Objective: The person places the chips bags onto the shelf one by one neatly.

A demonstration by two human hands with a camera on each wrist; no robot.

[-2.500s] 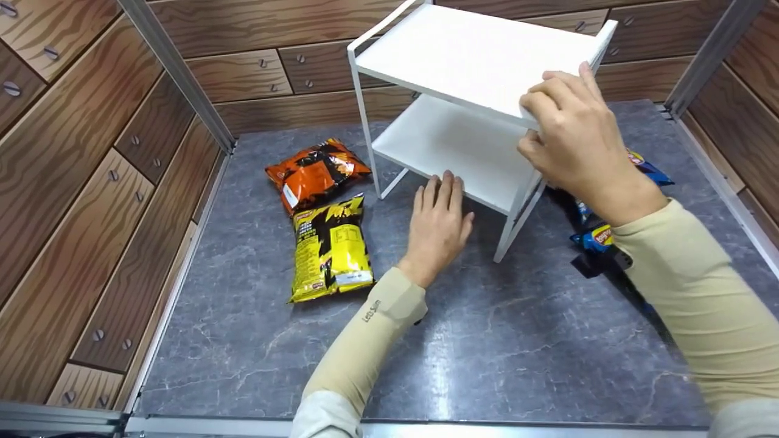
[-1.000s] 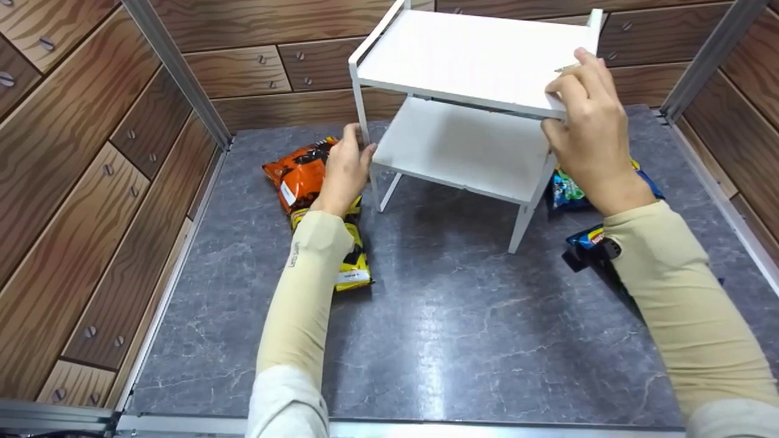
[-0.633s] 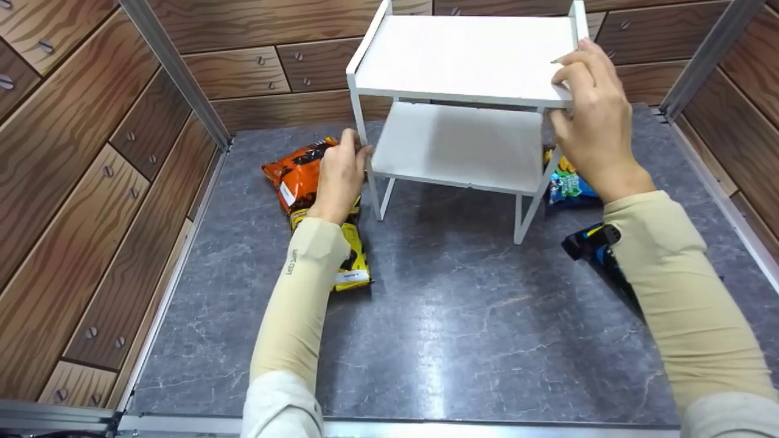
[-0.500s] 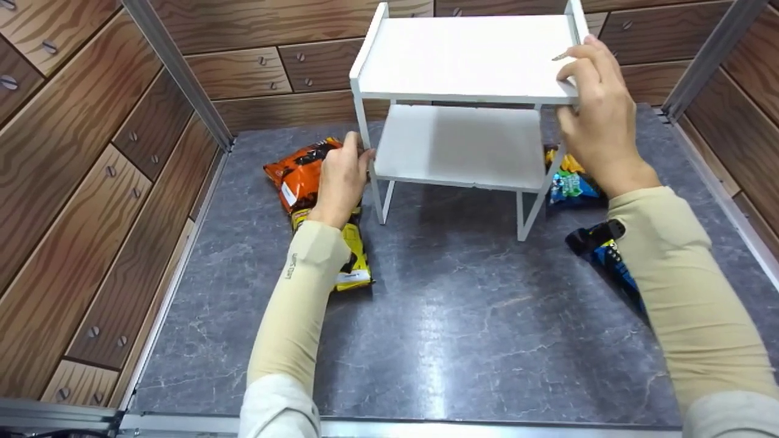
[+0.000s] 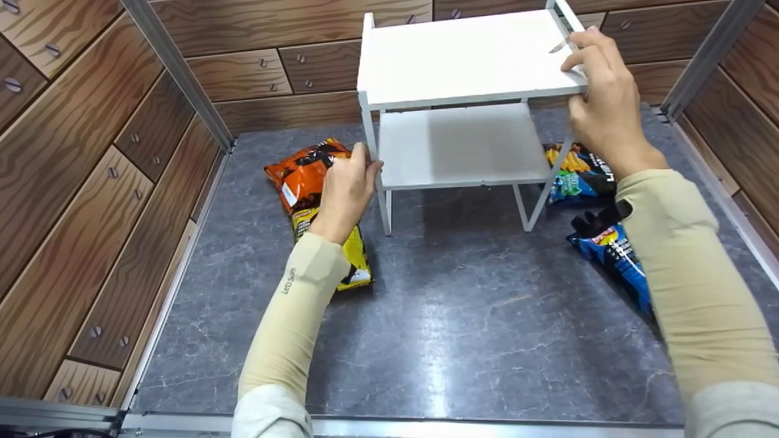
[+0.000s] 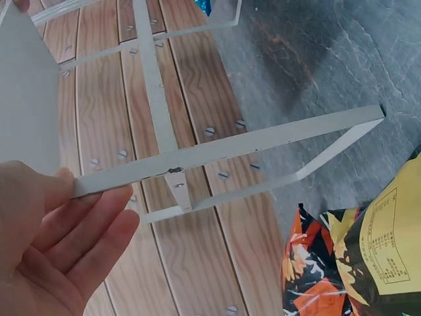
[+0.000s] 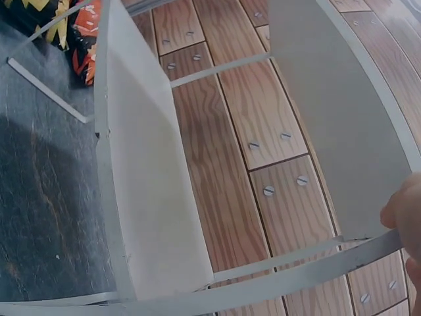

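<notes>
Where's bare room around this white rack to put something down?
Marbled surface before the white rack, between the yellow snack bag and nearer blue snack bag. The rack's lower board is bare too. Left of the rack is crowded: orange snack bag, left hand.

The head view is bright, lit from overhead: the top shelf (image 5: 462, 58) burns out to near-featureless white, while a soft shadow dims part of the lower shelf (image 5: 462, 146). A pale streak of glare runs down the worktop (image 5: 517, 340), and small glints mark the orange bag (image 5: 302, 182). Both wrist views look duller and hazier, with muted contrast; in the right one, lens distortion bows the rack (image 7: 276, 289).
</notes>
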